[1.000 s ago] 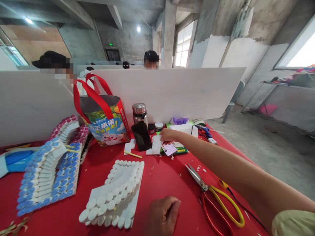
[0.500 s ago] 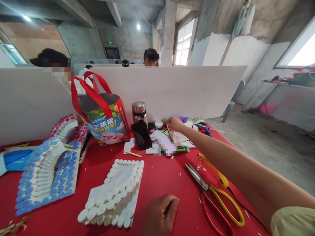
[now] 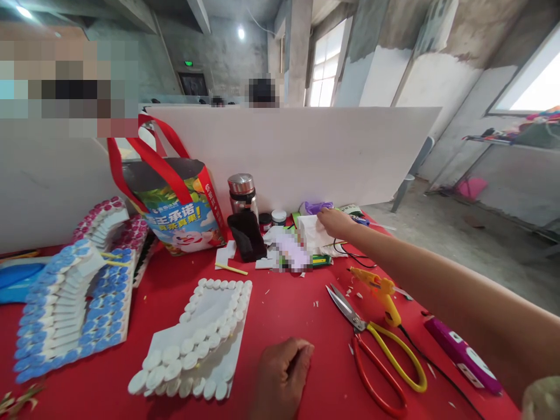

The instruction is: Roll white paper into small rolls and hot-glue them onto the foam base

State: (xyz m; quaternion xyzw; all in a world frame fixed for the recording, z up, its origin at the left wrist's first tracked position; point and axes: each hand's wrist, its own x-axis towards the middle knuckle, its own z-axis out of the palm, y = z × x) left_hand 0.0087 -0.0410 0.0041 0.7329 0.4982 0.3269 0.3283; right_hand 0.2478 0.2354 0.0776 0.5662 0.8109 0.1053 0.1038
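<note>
My left hand rests on the red tabletop in a loose fist, with nothing showing in it. To its left stands a folded white card piece edged with rows of white rolled discs. My right hand reaches far across the table. Its fingers are bent together at a white paper-like packet; their tips are partly hidden, and what they pinch I cannot make out. Below the right forearm lie large scissors with one red and one yellow handle, and an orange hot glue gun.
Blue-and-white disc work and pink disc work stand at left. A shopping bag, a flask and a black phone line the back before a white partition. A purple case lies right.
My right hand has moved right, from the packet's left corner to its right side. The view has shifted slightly, bringing the purple case into sight. My left hand stays in its fist.
</note>
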